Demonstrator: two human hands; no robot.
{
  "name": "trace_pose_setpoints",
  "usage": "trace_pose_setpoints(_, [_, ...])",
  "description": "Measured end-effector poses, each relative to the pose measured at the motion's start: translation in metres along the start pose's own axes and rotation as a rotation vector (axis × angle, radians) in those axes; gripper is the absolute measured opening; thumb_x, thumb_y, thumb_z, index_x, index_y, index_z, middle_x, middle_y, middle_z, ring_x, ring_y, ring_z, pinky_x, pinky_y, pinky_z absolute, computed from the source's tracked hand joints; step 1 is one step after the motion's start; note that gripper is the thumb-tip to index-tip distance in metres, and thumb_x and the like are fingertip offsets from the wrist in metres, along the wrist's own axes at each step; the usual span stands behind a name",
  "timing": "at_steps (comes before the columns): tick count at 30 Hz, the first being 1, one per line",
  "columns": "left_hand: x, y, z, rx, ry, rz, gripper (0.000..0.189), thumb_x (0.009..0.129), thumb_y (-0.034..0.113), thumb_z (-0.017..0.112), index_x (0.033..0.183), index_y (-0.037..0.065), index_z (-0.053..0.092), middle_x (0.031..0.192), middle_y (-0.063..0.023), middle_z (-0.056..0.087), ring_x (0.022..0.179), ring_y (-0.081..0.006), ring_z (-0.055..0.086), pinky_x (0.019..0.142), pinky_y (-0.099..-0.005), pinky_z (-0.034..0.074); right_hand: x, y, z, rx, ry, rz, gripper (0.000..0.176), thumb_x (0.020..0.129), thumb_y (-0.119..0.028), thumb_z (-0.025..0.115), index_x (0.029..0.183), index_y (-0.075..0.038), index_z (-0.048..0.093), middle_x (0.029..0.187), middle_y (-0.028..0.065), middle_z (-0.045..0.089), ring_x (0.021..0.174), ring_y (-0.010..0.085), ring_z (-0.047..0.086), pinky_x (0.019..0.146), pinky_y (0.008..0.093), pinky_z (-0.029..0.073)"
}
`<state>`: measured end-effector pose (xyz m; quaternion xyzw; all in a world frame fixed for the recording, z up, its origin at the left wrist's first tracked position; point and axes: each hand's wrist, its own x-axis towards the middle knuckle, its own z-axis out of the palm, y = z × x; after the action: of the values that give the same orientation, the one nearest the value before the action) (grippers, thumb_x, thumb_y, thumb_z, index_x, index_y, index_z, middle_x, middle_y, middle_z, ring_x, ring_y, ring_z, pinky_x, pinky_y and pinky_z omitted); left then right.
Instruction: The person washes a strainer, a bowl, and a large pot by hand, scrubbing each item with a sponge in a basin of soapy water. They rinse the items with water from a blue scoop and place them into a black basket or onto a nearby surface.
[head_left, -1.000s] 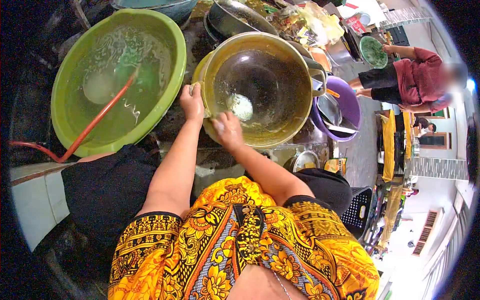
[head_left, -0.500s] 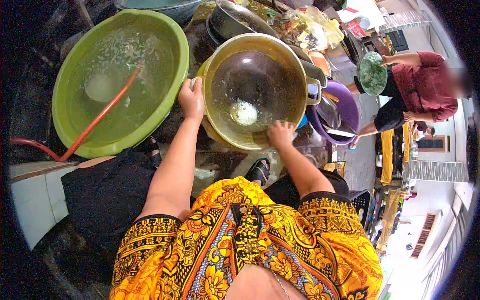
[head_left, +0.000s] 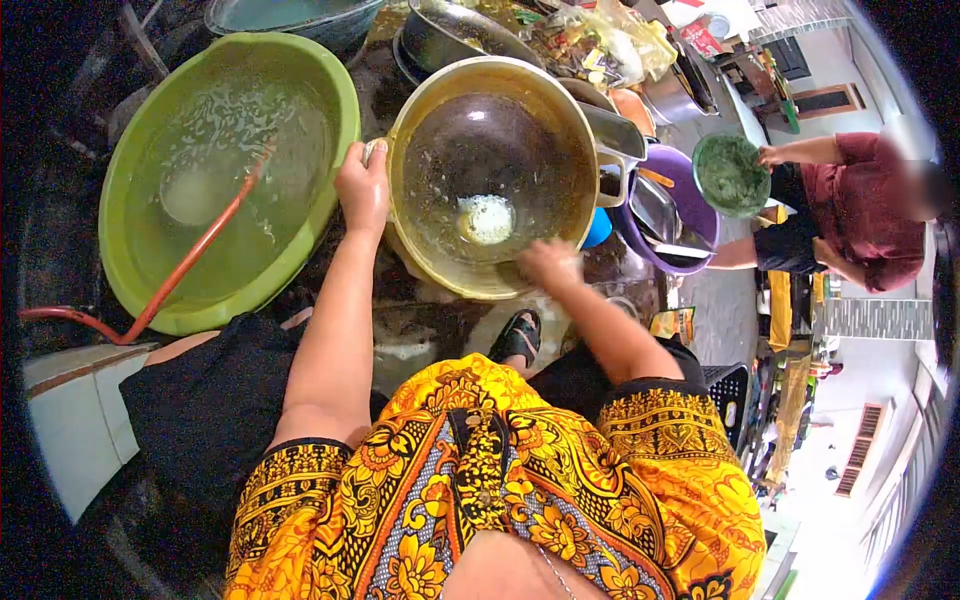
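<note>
A large metal pot (head_left: 430,240) faces me with its open mouth, its inside wet and stained, with a whitish foamy patch near the lower middle. My left hand (head_left: 362,190) is closed around the handle on the pot's left side. At the lower right of the rim is my right hand (head_left: 550,264), blurred by motion; its fingers and anything in them cannot be made out. Left of the pot stands a green basin (head_left: 120,250) of cloudy water, with a red hose (head_left: 200,245) running into it.
A purple tub (head_left: 685,190) with utensils stands right of the pot, near a blue object (head_left: 598,228). Dark pans (head_left: 440,40) and plastic bags (head_left: 625,40) lie behind. At right, another person (head_left: 865,210) holds a green basin (head_left: 732,175).
My right hand has moved slightly left along the pot's lower rim. The view has shifted a little, and the other person's basin sits lower in it. My left hand keeps its hold.
</note>
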<state>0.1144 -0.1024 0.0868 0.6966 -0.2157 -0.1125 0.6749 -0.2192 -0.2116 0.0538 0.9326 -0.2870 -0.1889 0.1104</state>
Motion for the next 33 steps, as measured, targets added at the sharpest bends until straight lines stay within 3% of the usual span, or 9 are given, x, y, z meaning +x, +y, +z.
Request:
trace_pose_setpoints(5, [0.006,-0.011,0.002,-0.326,-0.15,-0.119,0.025,0.09,0.019,0.056,0.073,0.003,0.046,0.056,-0.0013,0.043,0.048,-0.0145,0.043,0.047,-0.0315,0.036,0.004,0.017,0.0,-0.148,-0.002,0.202,0.023,0.08,-0.021,0.057,0.102,-0.021,0.062,0.105,0.0031,0.054,0.104,0.0286,0.049,0.082,0.0491,0.04])
trace_pose_setpoints(9, [0.0,0.014,-0.002,-0.61,-0.236,-0.299,0.017,0.093,0.018,0.051,0.082,0.008,0.045,0.054,0.0047,0.035,0.042,-0.004,0.031,0.039,-0.0229,0.028,0.038,-0.093,-0.015,0.248,-0.135,0.272,0.026,0.083,-0.03,0.054,0.103,-0.016,0.062,0.109,0.0079,0.058,0.093,0.0328,0.056,0.076,0.0471,0.045])
trace_pose_setpoints(14, [0.0,0.002,-0.008,-0.567,-0.234,-0.349,0.018,0.094,0.019,0.049,0.081,0.009,0.041,0.052,0.005,0.033,0.04,-0.004,0.03,0.036,-0.0224,0.027,0.138,-0.177,-0.084,1.155,0.483,0.299,0.034,0.086,-0.024,0.051,0.108,0.001,0.054,0.108,0.0235,0.054,0.099,0.0408,0.052,0.086,0.0439,0.043])
trace_pose_setpoints(18, [-0.003,-0.001,-0.011,-0.53,-0.229,-0.338,0.02,0.095,0.019,0.048,0.08,0.009,0.04,0.052,0.0045,0.033,0.039,-0.0052,0.032,0.035,-0.0232,0.028,0.13,-0.171,-0.089,1.178,0.62,0.071,0.023,0.084,-0.018,0.057,0.096,0.002,0.054,0.093,0.0212,0.055,0.091,0.0406,0.052,0.078,0.0427,0.042])
trace_pose_setpoints(24, [-0.007,-0.008,-0.003,-0.422,-0.153,-0.325,0.02,0.094,0.02,0.048,0.08,0.007,0.043,0.055,0.0025,0.036,0.04,-0.0071,0.035,0.035,-0.0249,0.03,0.012,-0.056,-0.021,0.259,-0.056,-0.044,0.034,0.079,-0.04,0.057,0.105,-0.019,0.062,0.102,0.0069,0.058,0.094,0.03,0.057,0.076,0.0487,0.046])
trace_pose_setpoints(28, [-0.008,-0.015,0.004,-0.372,-0.1,-0.294,0.022,0.094,0.02,0.048,0.079,0.005,0.044,0.059,0.0002,0.04,0.042,-0.0086,0.037,0.036,-0.0263,0.032,0.015,-0.085,-0.026,0.313,-0.05,0.33,0.035,0.078,-0.033,0.057,0.11,-0.019,0.061,0.108,0.0096,0.057,0.103,0.032,0.051,0.084,0.0513,0.041])
trace_pose_setpoints(29, [-0.007,-0.02,0.007,-0.377,-0.097,-0.29,0.022,0.094,0.02,0.048,0.079,0.005,0.044,0.059,0.0002,0.04,0.042,-0.0086,0.037,0.036,-0.0263,0.032,0.033,-0.103,-0.039,0.49,-0.231,0.36,0.04,0.077,-0.028,0.057,0.115,-0.019,0.059,0.114,0.0104,0.056,0.103,0.0327,0.051,0.087,0.0515,0.041])
trace_pose_setpoints(32, [0.006,-0.027,0.01,-0.225,-0.067,-0.119,0.023,0.094,0.02,0.047,0.078,0.004,0.045,0.06,-0.0008,0.042,0.042,-0.0094,0.039,0.037,-0.0269,0.033,0.117,-0.158,-0.007,0.792,0.216,0.047,0.032,0.081,-0.028,0.051,0.103,-0.005,0.054,0.108,0.022,0.052,0.101,0.0418,0.051,0.086,0.0471,0.043])
trace_pose_setpoints(33, [0.005,-0.019,0.007,-0.264,-0.113,-0.231,0.022,0.094,0.02,0.047,0.079,0.004,0.045,0.059,-0.0005,0.041,0.042,-0.0095,0.039,0.037,-0.0267,0.032,0.126,-0.169,-0.06,1.18,0.41,0.28,0.033,0.082,-0.027,0.05,0.103,-0.002,0.052,0.104,0.0238,0.052,0.101,0.042,0.051,0.086,0.0454,0.043])
